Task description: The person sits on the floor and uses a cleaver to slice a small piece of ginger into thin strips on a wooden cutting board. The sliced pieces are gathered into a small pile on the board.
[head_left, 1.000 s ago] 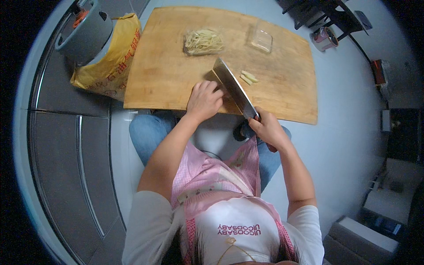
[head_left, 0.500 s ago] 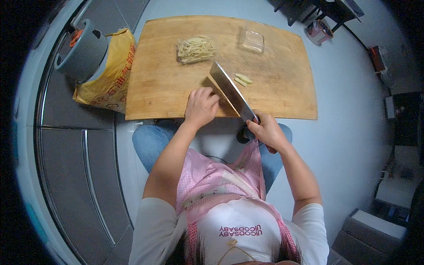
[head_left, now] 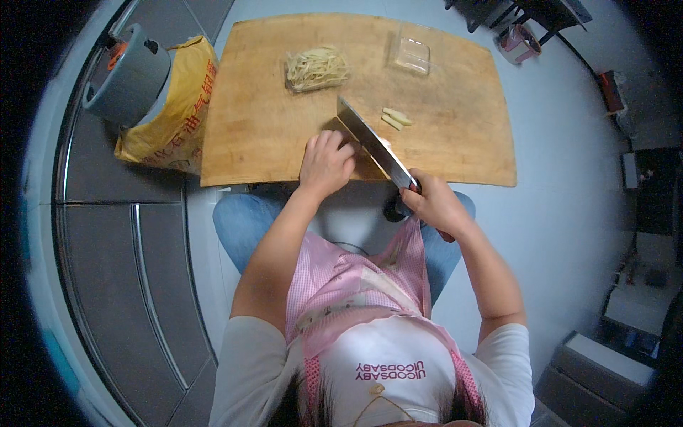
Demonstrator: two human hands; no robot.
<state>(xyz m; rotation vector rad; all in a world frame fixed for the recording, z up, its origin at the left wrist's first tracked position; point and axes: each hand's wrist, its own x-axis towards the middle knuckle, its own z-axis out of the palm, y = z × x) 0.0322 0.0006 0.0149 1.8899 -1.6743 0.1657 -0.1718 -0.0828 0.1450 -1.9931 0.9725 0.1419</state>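
Note:
My right hand (head_left: 434, 203) is wrapped round the handle of a cleaver (head_left: 370, 139). Its broad blade slants up and left over the near half of a wooden board (head_left: 249, 128). Just left of the blade, my left hand (head_left: 327, 162) rests on the board with its fingers curled down and their tips by the steel. Whatever lies beneath those fingers is hidden. To the right of the blade are a few short pale-green sticks of cut vegetable (head_left: 396, 118). Farther back, a clear plastic tray (head_left: 311, 87) holds a heap of pale cut strips (head_left: 318, 66).
A second clear plastic container (head_left: 411, 55) stands at the board's back right. Beyond the left edge are a grey gas cylinder (head_left: 128, 75) and a yellow sack (head_left: 181, 121). My knees, in jeans (head_left: 245, 220), are under the near edge. A pink bin (head_left: 519, 43) stands far right.
The board and everything on it sit slightly higher in the picture. The cleaver has shifted slightly against the board, its blade still beside my left fingers. Both hands keep their hold.

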